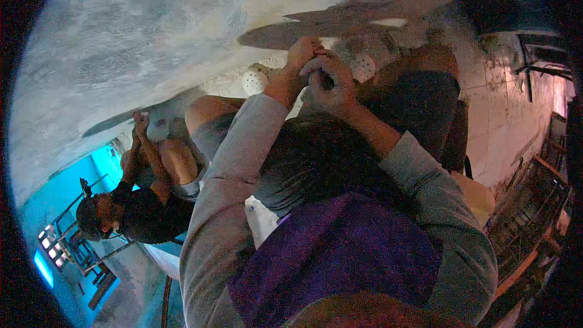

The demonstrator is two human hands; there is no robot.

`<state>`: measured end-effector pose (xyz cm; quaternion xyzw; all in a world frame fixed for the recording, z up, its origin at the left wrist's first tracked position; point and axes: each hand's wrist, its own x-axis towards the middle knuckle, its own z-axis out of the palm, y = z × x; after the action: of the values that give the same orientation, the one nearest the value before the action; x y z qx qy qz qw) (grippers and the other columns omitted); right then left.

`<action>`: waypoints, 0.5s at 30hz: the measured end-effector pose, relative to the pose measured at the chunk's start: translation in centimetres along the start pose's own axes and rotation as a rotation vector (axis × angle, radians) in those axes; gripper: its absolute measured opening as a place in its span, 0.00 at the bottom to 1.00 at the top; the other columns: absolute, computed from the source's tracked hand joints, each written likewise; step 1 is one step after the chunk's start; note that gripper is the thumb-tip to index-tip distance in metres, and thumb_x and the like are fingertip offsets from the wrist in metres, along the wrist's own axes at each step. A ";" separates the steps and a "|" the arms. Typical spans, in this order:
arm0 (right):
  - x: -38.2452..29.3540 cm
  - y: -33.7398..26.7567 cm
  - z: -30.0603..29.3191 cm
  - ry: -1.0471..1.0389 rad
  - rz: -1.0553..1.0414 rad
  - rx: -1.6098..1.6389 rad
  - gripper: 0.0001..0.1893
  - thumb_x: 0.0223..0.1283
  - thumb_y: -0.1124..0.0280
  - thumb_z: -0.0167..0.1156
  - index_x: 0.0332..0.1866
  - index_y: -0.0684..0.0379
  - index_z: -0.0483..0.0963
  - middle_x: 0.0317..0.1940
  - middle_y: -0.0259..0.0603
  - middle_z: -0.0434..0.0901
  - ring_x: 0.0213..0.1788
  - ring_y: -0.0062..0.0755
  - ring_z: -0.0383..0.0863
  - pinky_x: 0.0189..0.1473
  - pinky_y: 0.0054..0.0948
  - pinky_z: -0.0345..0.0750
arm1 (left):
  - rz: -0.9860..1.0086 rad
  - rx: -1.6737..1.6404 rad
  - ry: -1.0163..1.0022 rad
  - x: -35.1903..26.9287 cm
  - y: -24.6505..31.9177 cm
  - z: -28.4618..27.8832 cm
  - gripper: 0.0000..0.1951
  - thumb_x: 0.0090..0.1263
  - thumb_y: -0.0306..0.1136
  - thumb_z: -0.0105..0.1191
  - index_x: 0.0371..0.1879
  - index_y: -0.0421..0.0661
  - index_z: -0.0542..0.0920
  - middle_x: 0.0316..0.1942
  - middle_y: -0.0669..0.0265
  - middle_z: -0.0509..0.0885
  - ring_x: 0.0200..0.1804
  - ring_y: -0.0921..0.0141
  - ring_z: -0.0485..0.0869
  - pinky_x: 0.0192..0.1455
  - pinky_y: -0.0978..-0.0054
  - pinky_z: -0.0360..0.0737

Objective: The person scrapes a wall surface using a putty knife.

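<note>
My left hand (299,60) and my right hand (335,83) meet in front of my knees, touching each other. The fingers of the right hand curl inward, leaving a dark hollow beside the thumb. Whether a small thing is pinched between the two hands cannot be made out in the dim, grainy light. Below them, on either side, show the pale perforated toes of two clogs, the left clog (254,82) and the right clog (363,68). My dark shorts (319,150) and purple shirt front (341,246) fill the space between my grey sleeves.
At the left another person (152,209) in a dark top sits with hands joined before the knees. Grey concrete floor (136,32) spreads ahead, crossed by shadows. A metal frame (86,246) stands far left; a stained pale wall (505,114) and dark stacked clutter (524,223) lie right.
</note>
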<state>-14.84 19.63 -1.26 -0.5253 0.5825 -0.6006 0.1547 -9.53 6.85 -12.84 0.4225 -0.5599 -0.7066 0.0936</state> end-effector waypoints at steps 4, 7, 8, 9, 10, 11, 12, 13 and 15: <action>1.5 -0.1 0.0 0.014 0.278 0.137 0.05 0.49 0.82 0.52 0.29 0.59 0.72 0.27 0.38 0.76 0.32 0.35 0.77 0.40 0.30 0.73 | 0.584 0.413 0.022 1.0 -1.6 0.0 0.11 0.59 0.38 0.50 0.29 0.42 0.77 0.24 0.59 0.80 0.29 0.67 0.81 0.32 0.68 0.77; 0.9 -0.7 0.2 -0.048 -0.122 -0.158 0.05 0.47 0.82 0.53 0.29 0.60 0.72 0.28 0.39 0.76 0.33 0.34 0.77 0.40 0.29 0.73 | 0.830 0.826 -0.020 0.8 -1.1 0.9 0.13 0.58 0.39 0.52 0.29 0.41 0.77 0.23 0.59 0.80 0.27 0.67 0.80 0.30 0.67 0.76; 0.3 -1.0 -0.1 -0.069 -0.195 -0.106 0.06 0.45 0.83 0.52 0.29 0.59 0.72 0.28 0.39 0.76 0.35 0.35 0.77 0.41 0.31 0.72 | 0.606 0.906 -0.075 0.5 -0.6 1.4 0.14 0.59 0.40 0.52 0.30 0.39 0.77 0.22 0.59 0.80 0.26 0.67 0.80 0.28 0.68 0.76; -0.1 -1.1 0.0 -0.120 -0.134 -0.126 0.06 0.45 0.83 0.52 0.29 0.59 0.72 0.28 0.39 0.76 0.35 0.35 0.77 0.41 0.31 0.72 | 0.436 0.824 -0.072 0.3 0.0 1.8 0.14 0.60 0.39 0.50 0.34 0.39 0.75 0.23 0.59 0.79 0.26 0.67 0.79 0.29 0.68 0.76; -0.4 -1.1 -0.1 -0.112 -0.045 -0.127 0.07 0.45 0.83 0.52 0.29 0.59 0.72 0.28 0.40 0.76 0.35 0.36 0.76 0.43 0.32 0.72 | 0.313 0.727 -0.060 -0.4 0.4 1.7 0.14 0.61 0.38 0.49 0.37 0.39 0.74 0.24 0.59 0.79 0.27 0.67 0.79 0.29 0.69 0.76; -0.7 -1.1 0.0 -0.082 0.003 -0.131 0.07 0.44 0.83 0.52 0.29 0.58 0.72 0.28 0.40 0.76 0.36 0.38 0.76 0.44 0.33 0.71 | 0.206 0.648 -0.051 -1.0 0.8 1.8 0.14 0.63 0.38 0.47 0.41 0.39 0.73 0.25 0.59 0.78 0.27 0.67 0.79 0.29 0.70 0.77; -0.7 -0.9 0.1 -0.126 0.014 -0.117 0.07 0.45 0.82 0.52 0.29 0.58 0.73 0.29 0.40 0.76 0.36 0.36 0.76 0.43 0.31 0.72 | 0.116 0.582 -0.049 -1.2 1.3 1.7 0.15 0.64 0.37 0.45 0.44 0.39 0.71 0.26 0.59 0.77 0.27 0.68 0.78 0.30 0.70 0.77; -0.9 -0.9 0.1 -0.183 -0.027 -0.124 0.07 0.45 0.82 0.52 0.29 0.58 0.73 0.29 0.40 0.76 0.36 0.36 0.76 0.43 0.31 0.72 | 0.032 0.446 -0.037 -1.6 1.6 1.5 0.16 0.65 0.36 0.43 0.48 0.39 0.70 0.27 0.59 0.76 0.28 0.68 0.78 0.30 0.71 0.77; -0.6 -0.7 0.5 -0.184 0.026 -0.047 0.07 0.45 0.82 0.51 0.29 0.59 0.73 0.28 0.41 0.76 0.36 0.32 0.76 0.42 0.29 0.72 | 0.016 0.482 -0.039 -1.7 2.1 1.2 0.17 0.67 0.35 0.41 0.51 0.39 0.69 0.28 0.59 0.76 0.28 0.68 0.78 0.30 0.71 0.77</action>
<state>-13.87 19.98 -1.03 -0.5742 0.5865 -0.5339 0.2031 -10.05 8.02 -10.12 0.4145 -0.7174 -0.5597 -0.0151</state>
